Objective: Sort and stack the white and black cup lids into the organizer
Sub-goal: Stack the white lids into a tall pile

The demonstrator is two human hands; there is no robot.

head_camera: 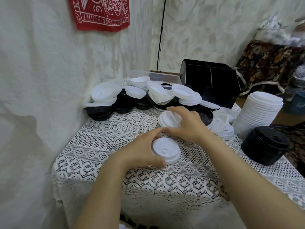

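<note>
Surface [148, 184]: covered with white lace cloth, directly beneath both hands.

Left hand [140, 152]: clamped on a white lid [165, 150], thumb at the near rim, fingers curled over the far rim. Lid top-side up with the sip slot showing, low over the cloth; contact with the cloth not clear.

Right hand [186, 124]: just beyond the left hand, fingertips near it, gripping a second white lid [170, 120] tilted on edge.

Right of the right hand: stack of black lids [265, 144], upright on the surface; behind it a tall stack of white lids [259, 111], leaning slightly.

Just beyond the right hand: one upturned black lid [203, 115] and loose white lids [222, 123], overlapping.

Further beyond both hands: mixed heap [132, 96] of white and black lids, unsorted, against the wall.

Behind the heap: clear plastic container [155, 76].

Beyond and right of the right hand: black organizer [212, 76], divided into compartments, no lids seen inside.

Far above the left hand, on the wall: red cloth [100, 12] with white print, hung inverted; "GOOD FIGHT" legible, other lettering cut off or too small to read.

Beside the red cloth: thin black cord [160, 38] running down the wall.

Far right of the hands: dark floral fabric [267, 63].
</note>
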